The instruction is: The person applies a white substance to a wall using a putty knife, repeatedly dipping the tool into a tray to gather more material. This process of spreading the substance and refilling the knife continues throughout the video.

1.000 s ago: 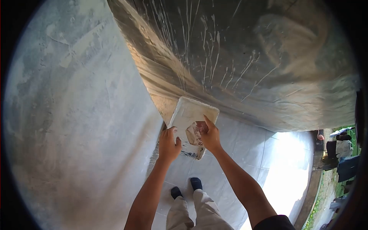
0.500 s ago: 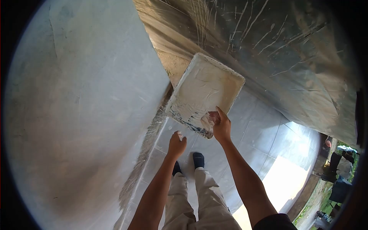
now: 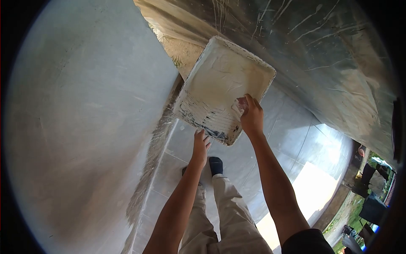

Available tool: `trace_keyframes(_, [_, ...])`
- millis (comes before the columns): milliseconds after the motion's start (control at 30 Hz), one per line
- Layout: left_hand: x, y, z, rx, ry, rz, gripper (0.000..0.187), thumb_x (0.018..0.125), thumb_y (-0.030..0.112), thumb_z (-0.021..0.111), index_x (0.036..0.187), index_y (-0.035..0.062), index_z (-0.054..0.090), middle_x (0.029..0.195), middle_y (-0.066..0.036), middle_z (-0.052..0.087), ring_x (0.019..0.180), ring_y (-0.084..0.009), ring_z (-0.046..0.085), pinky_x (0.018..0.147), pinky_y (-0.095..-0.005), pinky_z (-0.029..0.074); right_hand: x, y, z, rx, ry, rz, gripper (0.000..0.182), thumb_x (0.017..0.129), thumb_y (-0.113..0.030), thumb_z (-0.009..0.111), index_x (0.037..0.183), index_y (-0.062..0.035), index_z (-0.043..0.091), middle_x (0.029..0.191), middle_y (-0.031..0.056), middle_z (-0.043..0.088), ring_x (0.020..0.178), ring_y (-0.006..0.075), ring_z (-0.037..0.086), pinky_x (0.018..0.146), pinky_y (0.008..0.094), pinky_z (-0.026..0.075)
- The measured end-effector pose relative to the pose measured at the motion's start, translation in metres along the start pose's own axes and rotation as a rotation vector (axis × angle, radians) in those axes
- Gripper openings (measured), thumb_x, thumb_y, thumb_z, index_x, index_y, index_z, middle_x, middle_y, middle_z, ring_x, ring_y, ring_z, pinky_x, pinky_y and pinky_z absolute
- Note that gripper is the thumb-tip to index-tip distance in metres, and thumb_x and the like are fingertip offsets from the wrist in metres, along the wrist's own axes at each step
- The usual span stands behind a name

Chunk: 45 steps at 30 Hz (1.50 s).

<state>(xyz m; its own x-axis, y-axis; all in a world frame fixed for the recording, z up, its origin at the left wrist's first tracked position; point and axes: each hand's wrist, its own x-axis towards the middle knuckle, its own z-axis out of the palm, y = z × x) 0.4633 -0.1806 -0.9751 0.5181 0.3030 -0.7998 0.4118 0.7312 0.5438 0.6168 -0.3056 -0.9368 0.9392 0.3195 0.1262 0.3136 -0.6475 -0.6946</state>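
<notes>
A rectangular paint tray (image 3: 228, 63), its inside and rim caked with whitish paint, is tilted in front of me. Dark ribs show through the coating at its near end. My right hand (image 3: 253, 117) reaches over the right side, closed on a small reddish-pink, paint-smeared thing (image 3: 242, 103) whose kind I cannot make out. At the tray's near edge, my left hand (image 3: 201, 146) has its fingertips against the rim, seemingly pinching it.
A large grey wall (image 3: 93, 118) fills the left. Paint-spattered plastic sheeting (image 3: 334, 55) hangs at upper right. Below lies a grey tiled floor (image 3: 275, 122) with my feet in dark socks (image 3: 216, 165). Bags and other items (image 3: 374, 207) sit outside at far right.
My left hand has moved up from below the tray to its near rim. My right hand and the reddish thing have shifted up along the tray, away from its near corner.
</notes>
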Motion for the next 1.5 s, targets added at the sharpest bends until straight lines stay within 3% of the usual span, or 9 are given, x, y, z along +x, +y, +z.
trace_keyframes(167, [0.002,-0.002,-0.003,0.028,0.001,-0.004,0.074,0.093,0.045,0.047,0.149,0.0061,0.017,0.152,-0.018,0.024,0.140,-0.0320,0.029,0.113,-0.0434,0.024,-0.022,-0.013,0.011,-0.172,0.158,0.225,0.043,0.075,0.010,0.053,0.116,-0.0041,0.052,0.100,0.0155,0.062,0.089,0.0377,0.063,0.074,0.0461,0.052])
trace_keyframes(400, [0.008,-0.005,-0.009,0.023,-0.004,-0.031,0.072,0.094,0.043,0.045,0.149,0.0046,0.017,0.150,-0.018,0.028,0.138,-0.0319,0.031,0.112,-0.0437,0.025,-0.041,-0.029,0.022,-0.290,0.207,0.353,0.045,0.077,0.007,0.054,0.121,-0.0009,0.044,0.103,0.0187,0.060,0.090,0.0409,0.063,0.071,0.0471,0.053])
trace_keyframes(467, [0.008,-0.004,-0.010,0.017,-0.007,-0.045,0.072,0.095,0.042,0.044,0.149,0.0037,0.016,0.150,-0.018,0.029,0.138,-0.0320,0.032,0.111,-0.0438,0.025,-0.046,-0.037,0.021,-0.237,0.132,0.502,0.046,0.079,0.007,0.053,0.122,-0.0006,0.040,0.106,0.0212,0.060,0.092,0.0427,0.062,0.072,0.0490,0.052])
trace_keyframes(800, [0.004,0.004,-0.016,0.058,-0.103,-0.077,0.078,0.094,0.044,0.045,0.150,0.0021,0.010,0.149,-0.019,0.031,0.137,-0.0320,0.034,0.110,-0.0440,0.026,-0.058,-0.035,0.034,-0.125,0.286,0.555,0.041,0.078,0.008,0.050,0.118,0.0018,0.041,0.112,0.0234,0.061,0.098,0.0435,0.061,0.075,0.0498,0.051])
trace_keyframes(1000, [0.004,0.008,-0.016,0.067,-0.136,-0.083,0.081,0.093,0.044,0.047,0.151,0.0026,0.006,0.149,-0.022,0.030,0.136,-0.0325,0.034,0.110,-0.0440,0.026,-0.061,-0.041,0.037,-0.026,0.209,0.431,0.040,0.077,0.009,0.052,0.114,-0.0037,0.048,0.108,0.0154,0.066,0.095,0.0379,0.064,0.076,0.0462,0.052])
trace_keyframes(1067, [0.004,0.007,-0.018,0.062,-0.113,-0.095,0.082,0.093,0.044,0.047,0.151,0.0028,0.005,0.149,-0.022,0.030,0.137,-0.0325,0.034,0.110,-0.0440,0.026,-0.041,-0.033,0.018,0.026,0.211,0.255,0.037,0.077,0.010,0.051,0.111,-0.0055,0.052,0.103,0.0124,0.068,0.093,0.0358,0.065,0.076,0.0441,0.052])
trace_keyframes(1200, [0.004,0.010,-0.016,0.005,-0.121,-0.094,0.084,0.092,0.045,0.048,0.151,0.0030,0.004,0.151,-0.023,0.024,0.138,-0.0328,0.031,0.111,-0.0437,0.026,0.010,-0.002,0.004,0.218,-0.009,-0.002,0.036,0.077,0.013,0.049,0.108,-0.0029,0.055,0.101,0.0174,0.067,0.092,0.0360,0.065,0.076,0.0444,0.052])
trace_keyframes(1300, [-0.001,0.013,-0.012,-0.063,-0.107,-0.110,0.085,0.092,0.045,0.049,0.151,0.0030,0.003,0.153,-0.024,0.020,0.140,-0.0330,0.028,0.111,-0.0437,0.024,0.028,0.015,0.009,0.122,-0.145,-0.051,0.034,0.077,0.012,0.051,0.108,-0.0021,0.056,0.097,0.0193,0.066,0.092,0.0368,0.064,0.077,0.0447,0.052])
trace_keyframes(1500, [0.002,0.003,-0.012,-0.044,-0.103,-0.062,0.088,0.092,0.046,0.051,0.151,0.0031,0.002,0.153,-0.025,0.017,0.141,-0.0337,0.024,0.112,-0.0443,0.023,0.028,0.012,0.009,0.045,-0.172,-0.069,0.033,0.076,0.011,0.052,0.106,-0.0019,0.057,0.094,0.0192,0.065,0.092,0.0371,0.063,0.079,0.0447,0.051])
